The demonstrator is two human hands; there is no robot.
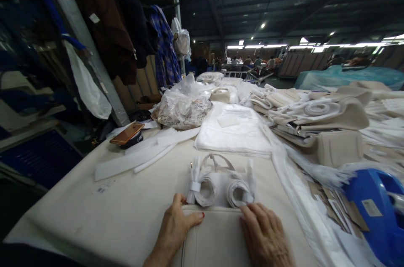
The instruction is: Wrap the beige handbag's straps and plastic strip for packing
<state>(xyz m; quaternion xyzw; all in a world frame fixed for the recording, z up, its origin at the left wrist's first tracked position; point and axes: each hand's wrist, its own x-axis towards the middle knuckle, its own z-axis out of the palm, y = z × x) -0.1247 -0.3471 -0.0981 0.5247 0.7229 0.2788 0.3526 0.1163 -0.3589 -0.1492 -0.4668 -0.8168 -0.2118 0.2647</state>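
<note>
Palms on beige bag [214,237] at near edge of table [126,208]: left hand [176,227], right hand [263,233] spread flat, holding nothing; likely smoothing; next needs pinch on strap rolls [202,189]

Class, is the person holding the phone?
No, the phone lies apart, untouched; the left hand and right hand rest on the beige fabric piece.

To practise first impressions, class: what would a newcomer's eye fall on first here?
Two bare hands, the left hand and right hand, rest on a beige padded fabric piece at the bottom centre, with two coiled white straps just beyond. At the lower right a blue plastic object stands out, and a copper-coloured phone lies at the left.
</note>
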